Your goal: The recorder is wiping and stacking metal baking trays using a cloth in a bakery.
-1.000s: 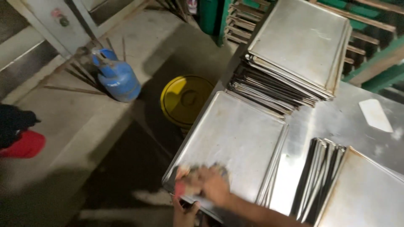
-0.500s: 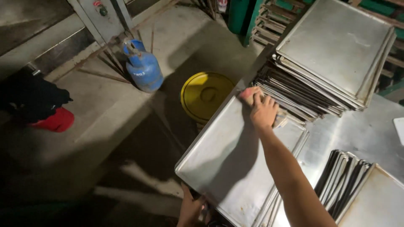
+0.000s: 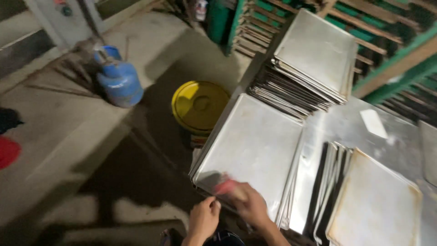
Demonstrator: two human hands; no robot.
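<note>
— Where is the flat metal tray [image 3: 255, 146] lying?

— At the near left corner of the steel counter [image 3: 346, 123], its near corner jutting over the counter's edge, on top of other trays.

— And the hands?

— The right hand [image 3: 248, 202] rests on the tray's near corner, fingers curled around something red [image 3: 226, 186]; it is blurred, so I cannot tell what the red thing is. The left hand [image 3: 204, 217] sits just beside it at the tray's near edge, fingers bunched together against the rim.

— What else is on the counter?

— A tall stack of trays [image 3: 305, 73] at the far edge, and a duller tray [image 3: 373, 200] leaning on upright ones at the near right.

— And on the floor?

— A yellow bucket lid [image 3: 200, 105] just beside the counter's left edge, and a blue gas cylinder [image 3: 117, 79] farther left.
</note>
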